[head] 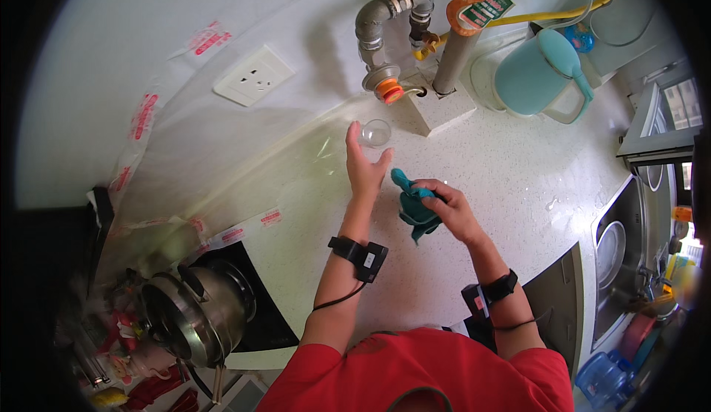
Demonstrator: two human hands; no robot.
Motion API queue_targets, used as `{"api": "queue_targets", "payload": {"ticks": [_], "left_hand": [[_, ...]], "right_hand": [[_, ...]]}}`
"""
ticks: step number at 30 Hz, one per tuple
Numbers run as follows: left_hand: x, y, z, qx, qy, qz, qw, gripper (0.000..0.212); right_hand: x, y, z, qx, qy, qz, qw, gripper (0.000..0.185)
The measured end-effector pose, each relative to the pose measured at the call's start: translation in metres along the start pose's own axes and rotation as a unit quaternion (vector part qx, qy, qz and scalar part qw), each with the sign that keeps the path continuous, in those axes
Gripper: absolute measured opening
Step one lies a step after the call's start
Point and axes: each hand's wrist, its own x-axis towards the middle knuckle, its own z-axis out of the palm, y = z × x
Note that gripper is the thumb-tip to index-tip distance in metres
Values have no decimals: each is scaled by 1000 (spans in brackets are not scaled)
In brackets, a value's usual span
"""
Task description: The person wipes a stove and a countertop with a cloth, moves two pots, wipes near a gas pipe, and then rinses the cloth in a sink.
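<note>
My left hand (366, 164) reaches over the speckled countertop (494, 162) with its thumb and fingers spread around the near side of a small clear glass (376, 133). The fingertips are close to the glass rim; whether they touch it I cannot tell. To the right, my right hand (452, 206) grips a bunched teal cloth (420, 210), whose loose folds hang down to the left of the fingers. The glass stands near the wall, below a pipe valve with an orange cap (390, 91).
A light blue electric kettle (525, 76) stands at the back right beside a vertical pipe (464, 39). At the lower left, a lidded steel pot (194, 315) sits on a black cooktop (272, 317). The sink (622, 278) is at the far right, and a wall socket (254, 76) at the upper left.
</note>
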Motion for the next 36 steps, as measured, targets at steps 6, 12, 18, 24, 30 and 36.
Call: {"api": "queue_targets", "payload": {"ticks": [6, 12, 18, 24, 30, 36], "left_hand": [[3, 7, 1, -39, -6, -46, 998, 59], [-19, -9, -44, -2, 31, -17, 999, 63], [-30, -11, -64, -36, 44, -21, 998, 65], [-45, -16, -75, -29, 36, -38, 998, 64], [-48, -20, -84, -46, 47, -62, 996, 62], [-47, -16, -102, -55, 80, -57, 994, 60]], "right_hand": [[38, 20, -6, -391, 221, -178, 876, 58], [57, 53, 28, -563, 160, -189, 788, 47], [142, 31, 29, -538, 154, -319, 765, 47], [133, 42, 42, -579, 163, -168, 781, 48], [84, 70, 47, -545, 86, -276, 787, 36], [176, 31, 64, -521, 253, -132, 804, 36]]}}
